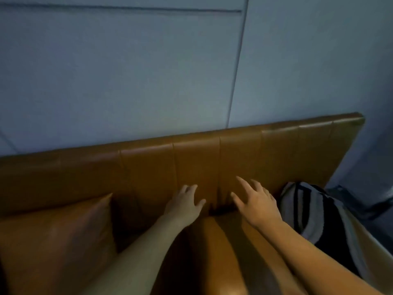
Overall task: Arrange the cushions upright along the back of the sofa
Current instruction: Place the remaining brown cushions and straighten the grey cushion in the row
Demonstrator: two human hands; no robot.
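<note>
Two bare forearms reach over a tan cushion (214, 252) toward the sofa back (191, 158) — left hand (185, 206) and right hand (258, 204) both spread, holding nothing — between one tan cushion (55, 237) leftward and one striped cushion (312, 211) rightward.

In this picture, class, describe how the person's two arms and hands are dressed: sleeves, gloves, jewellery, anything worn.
Both arms are bare along the whole length that shows, with no sleeve in view. The left hand and the right hand wear no gloves. No ring, watch, bracelet or marking can be made out on either, though the picture is dim and a little blurred, so small details could be missed.
</note>
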